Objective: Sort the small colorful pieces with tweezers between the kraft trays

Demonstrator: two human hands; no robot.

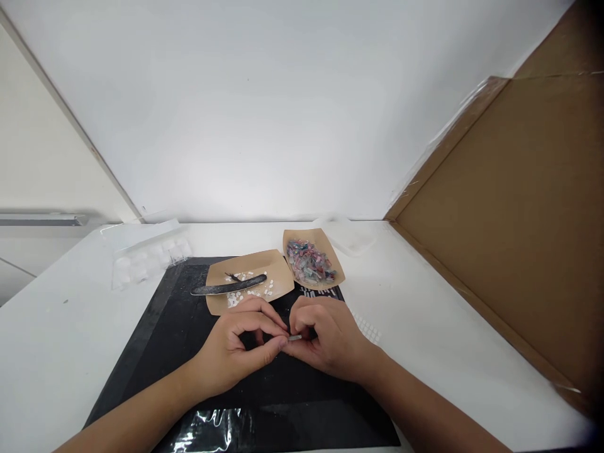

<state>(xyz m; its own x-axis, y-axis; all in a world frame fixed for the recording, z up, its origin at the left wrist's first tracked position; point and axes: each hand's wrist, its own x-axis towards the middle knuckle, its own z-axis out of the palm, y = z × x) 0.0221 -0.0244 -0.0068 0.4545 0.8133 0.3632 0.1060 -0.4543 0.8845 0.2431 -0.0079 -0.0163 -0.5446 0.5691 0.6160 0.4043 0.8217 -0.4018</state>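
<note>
My left hand (243, 343) and my right hand (328, 336) meet over the black plastic sheet (189, 352). Between their fingertips is a small, pale, narrow piece (294, 338), pinched from both sides; its exact kind is too small to make out. Just beyond my left hand lies a brown paper tray (278, 270) with small white bits (236, 296) in it. Across that tray rests a curved black strip with a grainy surface (231, 286), which looks like a nail file. Beyond my right hand, a second brown paper tray (336, 251) holds a heap of small shiny pink, grey and bluish pieces (311, 263).
A clear plastic tray with rounded hollows (151, 258) lies at the back left of the white table (425, 302). Behind my right wrist, a sheet of small white squares (368, 328) shows partly. A clear plastic piece (352, 236) lies at the back. Cardboard (519, 220) stands along the right.
</note>
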